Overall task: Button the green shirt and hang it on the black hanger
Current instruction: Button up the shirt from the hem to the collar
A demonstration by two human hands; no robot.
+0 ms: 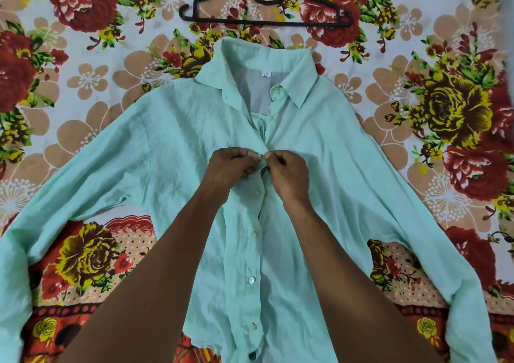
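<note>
The pale green shirt [172, 145] lies flat and face up on a flowered bedsheet, sleeves spread to both sides, collar pointing away from me. Several white buttons down the lower placket are fastened; the collar area above my hands lies open. My left hand [232, 166] pinches the left placket edge at chest height. My right hand [288, 169] pinches the right edge, fingertips meeting the left hand's at a button. The black hanger [267, 14] lies flat on the sheet beyond the collar, apart from the shirt.
The flowered bedsheet [83, 64] in red, yellow and peach covers the whole surface around the shirt. Nothing else lies on it.
</note>
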